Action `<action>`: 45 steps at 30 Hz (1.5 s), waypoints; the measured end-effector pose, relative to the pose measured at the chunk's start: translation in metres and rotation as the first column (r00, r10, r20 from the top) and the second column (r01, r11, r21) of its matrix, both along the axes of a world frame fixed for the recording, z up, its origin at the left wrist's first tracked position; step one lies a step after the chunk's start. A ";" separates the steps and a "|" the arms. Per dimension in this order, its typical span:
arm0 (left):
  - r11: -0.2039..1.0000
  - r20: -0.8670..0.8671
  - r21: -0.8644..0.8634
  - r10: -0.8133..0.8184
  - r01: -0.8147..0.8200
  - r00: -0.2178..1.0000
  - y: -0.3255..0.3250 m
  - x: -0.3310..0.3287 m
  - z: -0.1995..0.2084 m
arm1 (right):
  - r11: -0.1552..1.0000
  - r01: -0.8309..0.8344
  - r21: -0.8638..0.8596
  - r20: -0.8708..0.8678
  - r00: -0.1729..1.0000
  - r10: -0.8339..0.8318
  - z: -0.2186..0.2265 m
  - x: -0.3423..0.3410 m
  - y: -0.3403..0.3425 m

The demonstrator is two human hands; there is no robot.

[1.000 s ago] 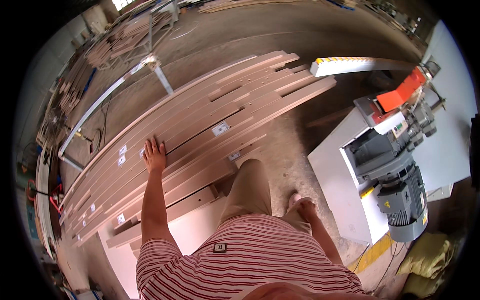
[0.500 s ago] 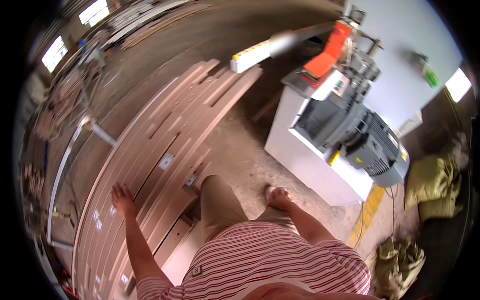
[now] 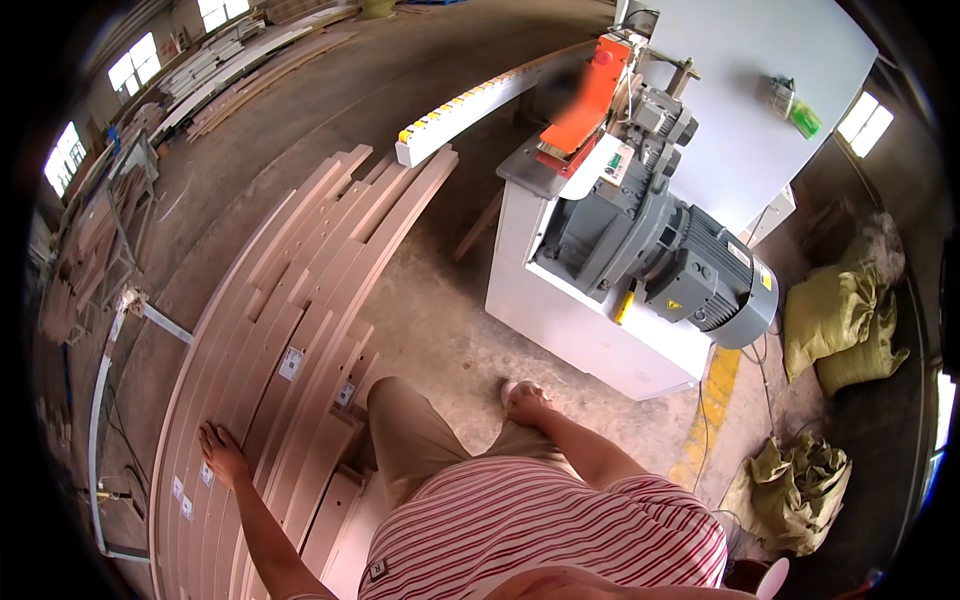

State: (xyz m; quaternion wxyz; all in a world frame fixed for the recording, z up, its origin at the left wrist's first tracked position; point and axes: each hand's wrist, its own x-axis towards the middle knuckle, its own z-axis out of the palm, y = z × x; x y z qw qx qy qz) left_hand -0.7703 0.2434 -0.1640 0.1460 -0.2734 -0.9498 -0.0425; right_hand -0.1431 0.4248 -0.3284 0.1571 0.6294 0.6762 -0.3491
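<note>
My left hand (image 3: pixel 224 455) lies on a broad stack of long pinkish-brown boards (image 3: pixel 225 385), its fingers stretched out and slightly spread. It holds nothing. Small white labels, such as one label (image 3: pixel 206 474) just below the fingers, are stuck to the boards. My right hand (image 3: pixel 526 402) rests at my right knee, over the beige trouser leg. Its fingers are small and partly hidden, so their grip is unclear. A pale shoe edge shows beside that hand.
Right of me stands a white machine cabinet (image 3: pixel 590 345) with a grey motor (image 3: pixel 715 275) and an orange guard (image 3: pixel 583 105). A white roller rail (image 3: pixel 470 112) runs from it toward the boards' far end. Yellow-green sacks (image 3: pixel 825 315) lie at right; a metal frame (image 3: pixel 97 430) stands at left.
The view has swung, so the machine and boards sit further left in the picture. My left hand stays flat on the boards, and my right hand stays at the knee.
</note>
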 end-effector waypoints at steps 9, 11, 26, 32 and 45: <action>0.999 -0.012 0.039 -0.022 0.022 1.000 0.001 0.003 0.001 | 0.999 0.036 0.040 -0.025 0.999 -0.035 0.003 -0.001 -0.001; 0.999 -0.014 0.047 -0.021 0.022 1.000 -0.003 -0.001 -0.001 | 1.000 0.020 0.013 -0.029 0.999 -0.020 0.006 -0.002 0.001; 0.999 -0.015 0.033 -0.006 0.007 1.000 -0.003 -0.004 -0.005 | 0.998 0.026 0.050 -0.028 0.999 -0.024 -0.009 0.000 0.000; 0.999 0.028 -0.009 0.032 -0.031 0.999 0.003 0.006 0.006 | 0.998 0.041 0.041 -0.036 0.999 -0.040 -0.016 0.001 0.001; 1.000 0.036 0.018 0.012 -0.012 0.999 0.001 0.008 0.007 | 0.999 0.035 0.006 -0.004 0.999 -0.035 -0.004 -0.003 0.003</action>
